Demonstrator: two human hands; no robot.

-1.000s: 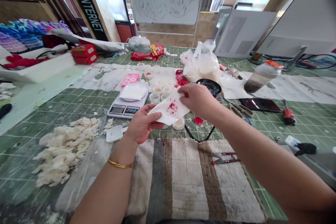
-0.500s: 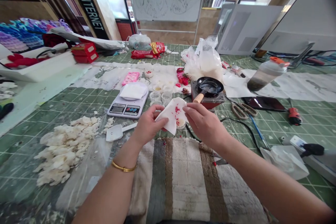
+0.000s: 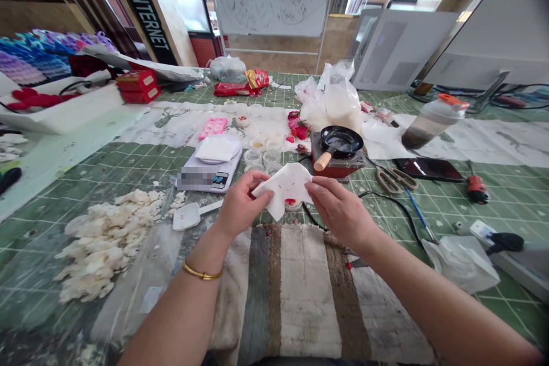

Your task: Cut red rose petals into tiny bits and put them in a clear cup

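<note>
Centrally, a creased white paper [image 3: 288, 184] with a few red flecks spans the middle of the frame, its left edge gripped by the left hand [image 3: 242, 204], its right by the right hand [image 3: 338, 207]. Below it, a small dish [image 3: 294, 207] holds red bits, though the paper partly hides it. Clear cups [image 3: 272, 157] stand above; right of centre, a black pan [image 3: 342, 142] rests on a stove [image 3: 338, 167]. Upper right, an orange-lidded bottle [image 3: 434, 120] holds something dark.
</note>
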